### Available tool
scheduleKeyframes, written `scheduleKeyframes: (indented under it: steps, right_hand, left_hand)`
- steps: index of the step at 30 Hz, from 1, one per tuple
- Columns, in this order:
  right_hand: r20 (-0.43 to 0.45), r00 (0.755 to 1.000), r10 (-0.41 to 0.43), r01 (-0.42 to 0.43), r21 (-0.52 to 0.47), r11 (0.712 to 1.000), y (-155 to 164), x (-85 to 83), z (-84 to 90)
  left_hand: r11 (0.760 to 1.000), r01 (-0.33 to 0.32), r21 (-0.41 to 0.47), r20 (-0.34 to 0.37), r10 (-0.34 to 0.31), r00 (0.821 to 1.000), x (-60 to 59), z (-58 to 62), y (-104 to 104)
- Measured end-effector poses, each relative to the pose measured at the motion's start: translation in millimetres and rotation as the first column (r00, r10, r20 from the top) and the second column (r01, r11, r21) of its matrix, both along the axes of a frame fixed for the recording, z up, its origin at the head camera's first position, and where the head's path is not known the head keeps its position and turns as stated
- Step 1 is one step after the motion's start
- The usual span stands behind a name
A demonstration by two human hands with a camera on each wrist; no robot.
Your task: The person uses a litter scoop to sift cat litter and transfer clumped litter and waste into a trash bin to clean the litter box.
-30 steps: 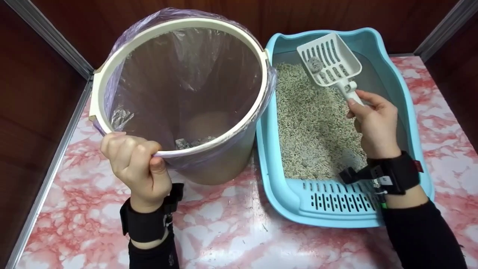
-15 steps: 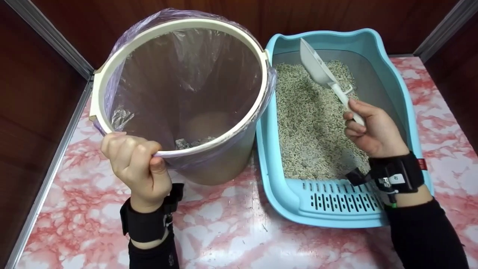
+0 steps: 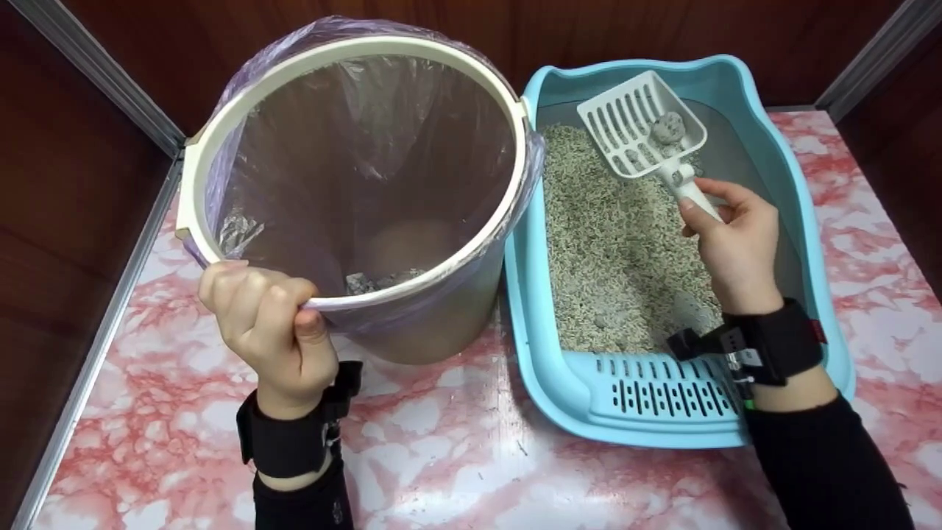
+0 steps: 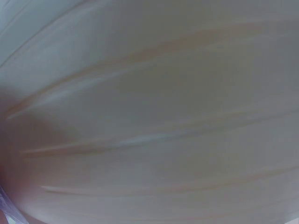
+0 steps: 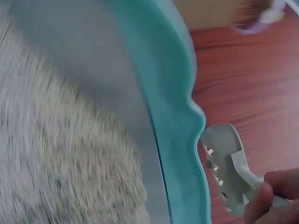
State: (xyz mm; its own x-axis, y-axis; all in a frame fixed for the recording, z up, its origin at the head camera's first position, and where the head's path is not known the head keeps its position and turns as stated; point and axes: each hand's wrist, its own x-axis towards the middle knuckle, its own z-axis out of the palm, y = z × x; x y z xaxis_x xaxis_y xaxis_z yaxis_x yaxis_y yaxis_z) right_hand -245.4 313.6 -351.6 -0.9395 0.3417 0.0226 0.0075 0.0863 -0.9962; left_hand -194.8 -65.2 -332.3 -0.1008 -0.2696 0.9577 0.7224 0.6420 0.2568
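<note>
My left hand [image 3: 268, 324] grips the near rim of a cream trash bin [image 3: 412, 346] lined with a thin purple plastic bag [image 3: 342, 29]. A few grey clumps [image 3: 360, 283] lie inside the bag at the bottom. In my right hand [image 3: 739, 246] is the handle of a white slotted litter scoop [image 3: 618, 125], held above the litter. One round grey clump [image 3: 668, 128] rests in the scoop near its handle end, with a smaller bit beside it. Only the bin's wall [image 4: 163, 102] fills the left wrist view. The scoop [image 5: 224, 158] also shows in the right wrist view.
A light blue litter box [image 3: 533, 294] stands right beside the bin, with pale granular litter [image 3: 625, 243] inside and a slotted front step [image 3: 670, 394]. Dark wood panels [image 3: 662, 29] close off the back and sides. The floor [image 3: 441, 456] is red and white marbled.
My right hand has twisted the scoop on edge and back to level. The clump has shifted from the scoop's left side to its right. My left hand has stayed still.
</note>
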Motion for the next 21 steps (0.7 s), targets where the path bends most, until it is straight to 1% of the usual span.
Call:
scheduleKeyframes:
  steps: [1, 3, 4, 6, 12, 16, 18, 21]
  right_hand:
    - [-0.005, 0.999, -0.043, 0.044, 0.105, 0.993, -1.3, -0.1, -0.4]
    - [-0.015, 0.995, -0.096, 0.097, 0.257, 0.962, -2.6, 0.1, -1.3]
    - [-0.02, 0.994, -0.106, 0.107, 0.297, 0.949, -2.7, 0.5, -1.5]
    - [-0.028, 0.992, -0.122, 0.124, 0.326, 0.937, -2.5, 0.9, -1.5]
    - [-0.052, 0.986, -0.156, 0.164, 0.319, 0.933, -2.3, 1.3, 0.8]
    - [-0.05, 0.988, -0.145, 0.154, 0.308, 0.939, -2.8, 0.8, 0.7]
    - [-0.048, 0.989, -0.142, 0.15, 0.276, 0.95, -2.9, -0.1, 0.3]
    - [-0.054, 0.988, -0.147, 0.154, 0.17, 0.973, -2.5, -1.6, -0.1]
  left_hand:
    - [1.0, 0.0, 0.0, 0.0, 0.0, 1.0, -0.1, -0.3, -0.1]
    - [1.0, 0.001, -0.001, -0.001, -0.001, 1.0, -0.2, -0.7, -0.3]
    - [1.0, 0.002, -0.001, -0.001, -0.002, 1.0, -0.2, -0.8, -0.4]
    - [1.0, 0.001, -0.001, 0.0, -0.001, 1.0, -0.3, -1.1, -0.5]
    - [1.0, -0.002, -0.002, 0.001, 0.002, 1.0, -0.1, -1.1, -1.1]
    - [1.0, -0.005, -0.003, 0.003, 0.005, 1.0, -0.1, -1.4, -1.6]
    - [1.0, -0.007, -0.003, 0.003, 0.007, 1.0, -0.4, -1.6, -1.8]
    - [1.0, -0.007, -0.005, 0.002, 0.007, 1.0, -0.9, -2.0, -2.0]
